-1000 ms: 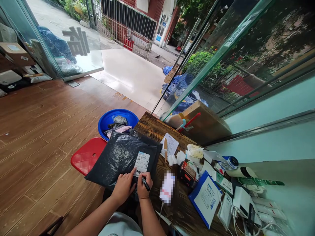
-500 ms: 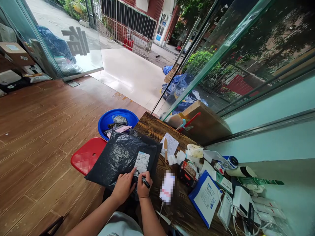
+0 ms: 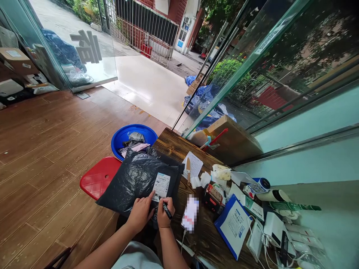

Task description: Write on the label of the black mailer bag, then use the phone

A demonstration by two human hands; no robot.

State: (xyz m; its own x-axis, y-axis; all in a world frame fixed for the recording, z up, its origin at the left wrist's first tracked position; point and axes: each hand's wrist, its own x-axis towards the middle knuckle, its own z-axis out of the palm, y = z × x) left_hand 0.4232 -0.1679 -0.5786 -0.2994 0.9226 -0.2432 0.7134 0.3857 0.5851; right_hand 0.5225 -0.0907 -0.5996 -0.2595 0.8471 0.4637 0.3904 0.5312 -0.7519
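A large black plastic mailer bag (image 3: 137,175) lies across the near left edge of the wooden table, partly overhanging it. On its right part is a white shipping label (image 3: 162,185) with printed text and dark marks near its lower edge. My right hand (image 3: 165,211) is closed around a black marker pen (image 3: 167,210), its tip at the lower part of the label. My left hand (image 3: 141,211) rests on the bag with the index finger stretched out to the label's left edge and the thumb apart. Nothing is held in it.
A red stool (image 3: 98,177) and a blue basin (image 3: 116,144) with packages stand left of the table (image 3: 168,144). On the table lie a knife (image 3: 188,170), a phone (image 3: 190,213) on a cable and a blue-edged envelope (image 3: 234,228). A cardboard box (image 3: 235,140) leans by the glass.
The marker has tilted and shifted slightly as my right hand moves a little over the label. My left hand and the bag stay in place.
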